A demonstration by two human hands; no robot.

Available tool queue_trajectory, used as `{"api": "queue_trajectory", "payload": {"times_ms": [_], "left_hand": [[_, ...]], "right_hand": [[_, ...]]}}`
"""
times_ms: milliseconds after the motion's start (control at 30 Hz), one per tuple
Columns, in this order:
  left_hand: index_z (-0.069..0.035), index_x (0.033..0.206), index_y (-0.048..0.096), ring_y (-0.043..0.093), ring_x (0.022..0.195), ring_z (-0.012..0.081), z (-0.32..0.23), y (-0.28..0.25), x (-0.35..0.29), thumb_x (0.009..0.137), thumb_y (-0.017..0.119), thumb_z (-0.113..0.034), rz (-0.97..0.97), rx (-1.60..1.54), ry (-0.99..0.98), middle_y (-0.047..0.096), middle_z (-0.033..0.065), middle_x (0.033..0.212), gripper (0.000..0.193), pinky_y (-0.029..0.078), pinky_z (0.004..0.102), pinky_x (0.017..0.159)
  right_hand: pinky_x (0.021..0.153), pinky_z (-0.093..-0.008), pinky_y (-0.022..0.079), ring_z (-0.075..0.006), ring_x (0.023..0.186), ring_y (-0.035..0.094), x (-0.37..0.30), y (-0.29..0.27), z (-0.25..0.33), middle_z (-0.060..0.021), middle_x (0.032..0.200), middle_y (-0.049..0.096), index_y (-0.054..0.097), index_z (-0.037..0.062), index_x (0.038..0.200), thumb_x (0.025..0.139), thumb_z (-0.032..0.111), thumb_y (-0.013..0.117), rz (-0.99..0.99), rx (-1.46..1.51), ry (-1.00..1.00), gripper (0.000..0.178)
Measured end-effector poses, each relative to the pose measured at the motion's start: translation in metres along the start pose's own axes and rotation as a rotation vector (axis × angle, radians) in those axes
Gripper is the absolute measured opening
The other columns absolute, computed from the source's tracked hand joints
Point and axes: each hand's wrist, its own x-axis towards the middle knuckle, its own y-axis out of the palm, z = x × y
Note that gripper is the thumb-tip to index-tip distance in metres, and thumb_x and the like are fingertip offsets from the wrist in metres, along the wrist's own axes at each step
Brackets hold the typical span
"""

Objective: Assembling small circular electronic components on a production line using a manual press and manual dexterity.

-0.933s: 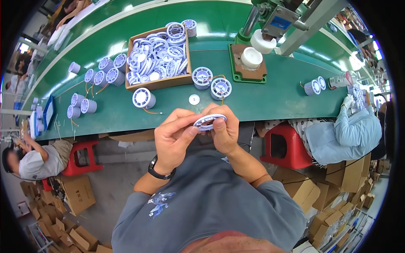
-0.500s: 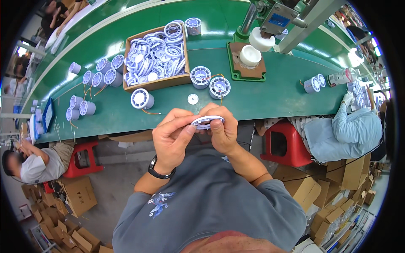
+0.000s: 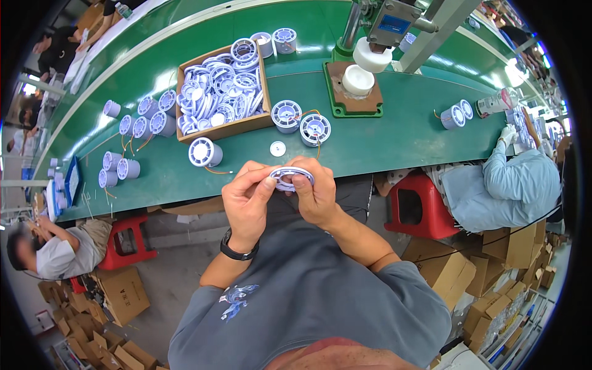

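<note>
A pale lilac plastic ring (image 3: 285, 172) is held between my two hands, just in front of the bench edge. My left hand (image 3: 248, 196) pinches its left side between thumb and fingers. On the other side, my right hand (image 3: 316, 192) grips it, the thumb lying across its face. Past my hands on the green bench lies a small white disc (image 3: 278, 149). Two round spoked motor housings stand beyond it, one housing (image 3: 287, 116) behind another housing (image 3: 315, 129) with an orange wire. Another housing (image 3: 205, 152) lies tilted left of the disc.
A cardboard box (image 3: 269, 117) full of lilac rings and discs stands beyond my hands. Right of it is a green press (image 3: 381, 113) with white round tooling. Several housings (image 3: 141, 127) cluster at the left. Co-workers sit on red stools (image 3: 422, 213) at both sides.
The ring has tipped so that its open face shows more, and both hands have shifted slightly left in view. Both hands keep hold of it.
</note>
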Motion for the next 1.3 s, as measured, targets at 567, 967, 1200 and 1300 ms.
{"api": "queue_trajectory", "payload": {"times_ms": [567,967,1200,1300], "left_hand": [[0.011,0.108,0.063,0.060,0.088,0.0144,0.004,0.002,0.003,0.098,0.054,-0.007,0.001,-0.045,-0.163,0.062,0.0108,0.103,0.022,0.050,0.0273,0.077],[0.011,0.104,0.066,0.060,0.083,0.0113,0.004,0.003,0.004,0.095,0.049,0.003,-0.008,0.295,-0.115,0.063,0.0093,0.102,0.021,0.049,0.0229,0.073],[0.012,0.112,0.062,0.061,0.092,0.0162,0.019,0.011,-0.004,0.095,0.044,0.005,-0.074,-0.113,-0.241,0.062,0.0108,0.108,0.026,0.051,0.0283,0.079],[0.012,0.116,0.061,0.059,0.089,0.0130,0.011,0.017,-0.003,0.095,0.047,0.005,-0.072,-0.144,-0.234,0.061,0.0089,0.107,0.026,0.050,0.0262,0.079]], "right_hand": [[0.053,-0.0337,0.047,-0.0261,0.061,0.061,0.003,0.002,0.008,-0.0119,0.076,0.061,0.059,-0.0006,0.092,0.097,0.012,0.056,-0.101,-0.303,-0.052,0.013],[0.057,-0.0376,0.048,-0.0319,0.067,0.060,0.001,0.003,0.002,-0.0138,0.078,0.059,0.058,-0.0012,0.092,0.091,0.006,0.061,-0.046,-0.497,-0.222,0.008],[0.057,-0.0344,0.048,-0.0297,0.065,0.061,0.001,0.006,0.004,-0.0146,0.076,0.061,0.059,-0.0011,0.091,0.094,0.009,0.058,-0.168,-0.438,-0.078,0.011],[0.053,-0.0308,0.047,-0.0220,0.060,0.059,0.005,0.000,0.006,-0.0118,0.073,0.061,0.058,-0.0015,0.091,0.096,0.011,0.056,-0.199,-0.314,0.068,0.014]]}}
